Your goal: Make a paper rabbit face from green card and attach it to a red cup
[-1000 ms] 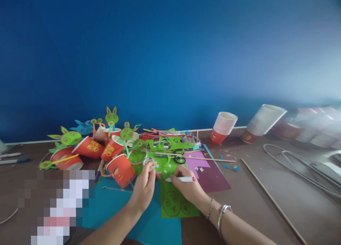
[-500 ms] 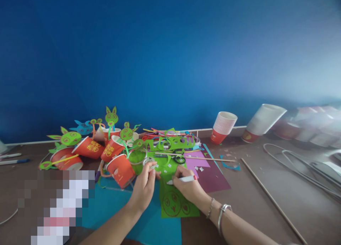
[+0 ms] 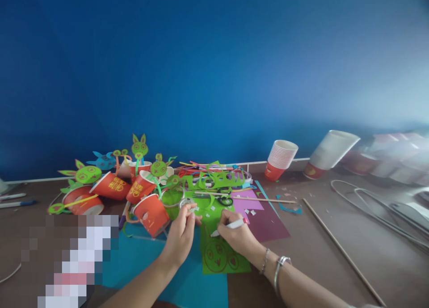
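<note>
My right hand is closed round a white marker with a red end, its tip on a green sheet. On that sheet is a drawn animal face with round eyes, a heart-shaped nose and a round ear at its right. A fresh curved line rises from the face's upper left, close to the tip. My left hand rests at the sheet's left edge, its fingers loosely bent and apart. Just beyond its fingertips lies a round pale object, partly covered.
Red paper cups with green animal cutouts crowd the left. Beyond my hands lie black-handled scissors and paper scraps. A cup stack stands at the back right, with a wooden stick nearer. Blue paper lies beneath.
The marker tip has moved slightly down towards the drawn face, and a curved line shows beside it. My left hand has stayed in place.
</note>
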A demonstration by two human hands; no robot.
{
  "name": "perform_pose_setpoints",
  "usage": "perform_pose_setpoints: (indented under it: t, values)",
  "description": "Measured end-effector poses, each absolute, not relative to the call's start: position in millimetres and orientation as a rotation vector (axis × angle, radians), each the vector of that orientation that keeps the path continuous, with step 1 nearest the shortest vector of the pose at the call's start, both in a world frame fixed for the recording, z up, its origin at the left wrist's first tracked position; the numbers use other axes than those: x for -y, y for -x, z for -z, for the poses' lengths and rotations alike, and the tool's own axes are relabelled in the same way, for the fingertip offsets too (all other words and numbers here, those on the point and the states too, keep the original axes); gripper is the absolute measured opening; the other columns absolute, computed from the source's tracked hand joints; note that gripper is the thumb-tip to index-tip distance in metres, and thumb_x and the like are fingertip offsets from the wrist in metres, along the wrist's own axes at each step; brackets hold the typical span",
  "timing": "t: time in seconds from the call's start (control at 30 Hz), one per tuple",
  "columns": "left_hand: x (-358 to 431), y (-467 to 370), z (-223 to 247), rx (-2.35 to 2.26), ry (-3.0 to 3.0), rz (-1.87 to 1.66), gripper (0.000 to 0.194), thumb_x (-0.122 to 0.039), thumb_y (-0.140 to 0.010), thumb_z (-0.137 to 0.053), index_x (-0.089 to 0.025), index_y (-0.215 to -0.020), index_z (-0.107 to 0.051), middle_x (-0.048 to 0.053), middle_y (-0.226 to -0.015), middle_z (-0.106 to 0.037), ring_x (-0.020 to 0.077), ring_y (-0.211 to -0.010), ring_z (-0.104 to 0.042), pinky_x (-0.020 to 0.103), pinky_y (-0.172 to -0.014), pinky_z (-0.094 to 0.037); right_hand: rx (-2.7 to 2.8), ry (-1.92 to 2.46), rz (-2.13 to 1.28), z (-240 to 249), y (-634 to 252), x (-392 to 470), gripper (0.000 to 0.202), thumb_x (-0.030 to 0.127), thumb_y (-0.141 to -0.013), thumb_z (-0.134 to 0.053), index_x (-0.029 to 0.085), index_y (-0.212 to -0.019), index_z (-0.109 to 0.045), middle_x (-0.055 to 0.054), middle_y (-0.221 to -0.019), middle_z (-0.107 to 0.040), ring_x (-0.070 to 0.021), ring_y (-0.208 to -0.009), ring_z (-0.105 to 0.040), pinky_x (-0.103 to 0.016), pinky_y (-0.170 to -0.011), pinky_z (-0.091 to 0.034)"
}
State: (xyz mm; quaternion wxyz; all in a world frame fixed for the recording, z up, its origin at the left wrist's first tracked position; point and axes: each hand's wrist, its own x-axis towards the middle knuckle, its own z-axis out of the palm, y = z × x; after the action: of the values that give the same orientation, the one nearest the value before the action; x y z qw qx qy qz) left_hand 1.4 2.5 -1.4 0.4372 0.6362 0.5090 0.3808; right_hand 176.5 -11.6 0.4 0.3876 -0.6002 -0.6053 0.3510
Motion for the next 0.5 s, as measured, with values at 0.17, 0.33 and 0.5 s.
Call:
perform_pose_setpoints:
  t: [0.17, 0.33, 0.5]
  values:
    - [-4.0, -1.1, 4.3, -1.249, -1.589, -0.952, 0.039, -0.045, -0.091, -0.034, -0.018, -0.116, -0.046, 0.006, -0.082, -0.065, 0.0249, -0.098, -0.062, 0.038, -0.088, -0.043, 1.5, 1.537, -1.001, -1.1, -178.4, 11.7, 0.012, 0.017, -0.06, -0.044, 0.022, -0.051, -0.037, 0.006, -0.044, -0.042, -0.0087, -0.042, -0.035, -0.02, -0.04, -0.023]
    - [-2.7, -1.4, 2.5, -1.248, -1.578, -0.951, 0.039, -0.045, -0.091, -0.034, -0.018, -0.116, -0.045, 0.006, -0.082, -0.064, 0.0248, -0.098, -0.062, 0.038, -0.088, -0.043, 1.5, 1.524, -1.009, 0.1, -178.6, 11.9, 0.012, 0.017, -0.061, -0.045, 0.022, -0.053, -0.039, 0.006, -0.044, -0.042, -0.009, -0.042, -0.036, -0.02, -0.039, -0.024]
    - [-2.4, -2.1, 0.8, -1.254, -1.584, -0.957, 0.039, -0.044, -0.09, -0.034, -0.018, -0.115, -0.046, 0.006, -0.08, -0.064, 0.0251, -0.098, -0.062, 0.038, -0.088, -0.043, 1.529, 1.505, -0.969, 1.3, -177.9, 11.8, 0.014, 0.017, -0.062, -0.046, 0.022, -0.052, -0.038, 0.006, -0.045, -0.043, -0.0094, -0.044, -0.036, -0.021, -0.04, -0.025]
